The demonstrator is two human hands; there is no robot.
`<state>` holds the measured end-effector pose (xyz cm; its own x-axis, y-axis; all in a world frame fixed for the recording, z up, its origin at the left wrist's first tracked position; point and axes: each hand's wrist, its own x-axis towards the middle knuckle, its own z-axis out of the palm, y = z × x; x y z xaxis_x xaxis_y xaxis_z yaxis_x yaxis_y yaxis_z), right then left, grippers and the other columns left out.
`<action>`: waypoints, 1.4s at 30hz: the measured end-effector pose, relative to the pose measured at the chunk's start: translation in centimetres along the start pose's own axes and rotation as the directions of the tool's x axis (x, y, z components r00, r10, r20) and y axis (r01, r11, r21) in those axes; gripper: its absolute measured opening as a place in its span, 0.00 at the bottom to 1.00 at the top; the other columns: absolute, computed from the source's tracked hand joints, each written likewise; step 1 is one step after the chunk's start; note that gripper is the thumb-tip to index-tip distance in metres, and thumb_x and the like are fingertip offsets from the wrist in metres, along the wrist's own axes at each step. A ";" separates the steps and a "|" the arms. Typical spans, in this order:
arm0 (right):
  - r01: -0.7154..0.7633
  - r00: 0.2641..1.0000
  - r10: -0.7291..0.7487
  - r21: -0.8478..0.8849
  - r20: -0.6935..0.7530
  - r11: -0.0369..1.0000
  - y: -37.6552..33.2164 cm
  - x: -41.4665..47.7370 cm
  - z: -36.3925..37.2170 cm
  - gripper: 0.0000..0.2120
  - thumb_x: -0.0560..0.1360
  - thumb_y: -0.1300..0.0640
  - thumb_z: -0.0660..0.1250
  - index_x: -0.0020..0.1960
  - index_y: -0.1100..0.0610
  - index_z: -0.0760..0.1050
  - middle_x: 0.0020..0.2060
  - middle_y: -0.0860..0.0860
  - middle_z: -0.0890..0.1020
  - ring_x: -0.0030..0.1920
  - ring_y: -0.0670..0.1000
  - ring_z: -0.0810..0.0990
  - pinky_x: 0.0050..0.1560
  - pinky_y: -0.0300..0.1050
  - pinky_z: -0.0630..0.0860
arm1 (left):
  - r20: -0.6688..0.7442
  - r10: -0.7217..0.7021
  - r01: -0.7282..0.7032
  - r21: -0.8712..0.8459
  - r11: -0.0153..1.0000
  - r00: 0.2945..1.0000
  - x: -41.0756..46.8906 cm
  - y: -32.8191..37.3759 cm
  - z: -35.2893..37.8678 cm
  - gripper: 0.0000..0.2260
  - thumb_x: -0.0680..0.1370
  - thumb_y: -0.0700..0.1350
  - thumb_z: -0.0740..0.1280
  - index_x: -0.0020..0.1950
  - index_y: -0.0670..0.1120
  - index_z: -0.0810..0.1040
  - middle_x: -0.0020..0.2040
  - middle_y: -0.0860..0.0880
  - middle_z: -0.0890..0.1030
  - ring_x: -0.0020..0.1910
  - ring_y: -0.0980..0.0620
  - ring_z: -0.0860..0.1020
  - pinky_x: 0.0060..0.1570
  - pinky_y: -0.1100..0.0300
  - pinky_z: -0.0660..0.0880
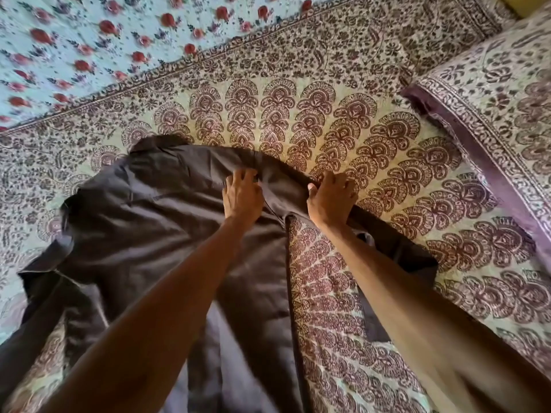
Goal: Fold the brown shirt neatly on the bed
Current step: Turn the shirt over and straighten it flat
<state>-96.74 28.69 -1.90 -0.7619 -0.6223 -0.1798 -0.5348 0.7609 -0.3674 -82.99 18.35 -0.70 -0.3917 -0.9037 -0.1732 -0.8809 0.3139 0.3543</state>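
The bed (357,138) fills the view under a block-printed spread, with a rose-patterned sheet (89,40) along its far left and a matching pillow (492,99) at the right. The brown shirt (164,219) lies across the middle and left of the bed, opened out and rumpled. One front panel falls away under the right forearm, leaving bedspread showing between the two halves. The left hand (243,195) and right hand (331,201) sit close together at the garment's far edge, each with fingers (247,175) curled into the cloth, pinching it. No fold looks made yet. This seems to be the laying-out stage, with smoothing, sleeves and every fold left to do.
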 end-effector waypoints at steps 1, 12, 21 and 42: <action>-0.008 1.000 0.008 -0.018 0.014 1.000 -0.2 0.5 0.1 0.16 0.77 0.47 0.64 0.59 0.57 0.72 0.59 0.58 0.76 0.62 0.61 0.72 0.62 0.60 0.68 | 0.003 0.012 -0.012 0.021 1.000 1.000 0.3 -0.1 0.2 0.17 0.78 0.43 0.61 0.68 0.47 0.70 0.67 0.43 0.71 0.63 0.40 0.70 0.60 0.45 0.71; 0.058 0.998 -0.059 -0.045 -0.028 0.997 0.4 6.4 -1.6 0.10 0.74 0.57 0.70 0.55 0.55 0.75 0.52 0.54 0.79 0.55 0.57 0.78 0.57 0.55 0.71 | 0.131 -0.006 -0.014 0.153 0.988 0.991 1.2 1.0 1.1 0.25 0.78 0.55 0.63 0.74 0.53 0.61 0.72 0.42 0.60 0.68 0.37 0.63 0.62 0.38 0.68; -0.046 0.993 0.004 -0.347 -0.122 0.937 9.6 0.1 -4.5 0.19 0.68 0.63 0.71 0.58 0.59 0.73 0.53 0.59 0.80 0.54 0.61 0.77 0.56 0.58 0.71 | 0.397 -0.154 0.108 0.136 0.985 0.905 2.2 3.4 1.2 0.44 0.71 0.64 0.70 0.78 0.59 0.47 0.79 0.45 0.40 0.76 0.33 0.40 0.67 0.26 0.48; -0.239 0.968 0.251 -0.286 0.007 0.928 20.6 -6.3 -12.3 0.18 0.78 0.49 0.65 0.64 0.56 0.67 0.40 0.50 0.80 0.32 0.48 0.73 0.26 0.38 0.60 | 0.526 0.379 -0.510 0.125 0.851 0.761 -5.6 17.5 6.7 0.34 0.74 0.51 0.71 0.76 0.53 0.59 0.76 0.46 0.55 0.75 0.37 0.55 0.67 0.30 0.60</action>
<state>-107.43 50.53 2.95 -0.8692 -0.4123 -0.2731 -0.4187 0.9074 -0.0374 -98.00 30.83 0.36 -0.7719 -0.4160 -0.4808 -0.5831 0.7646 0.2747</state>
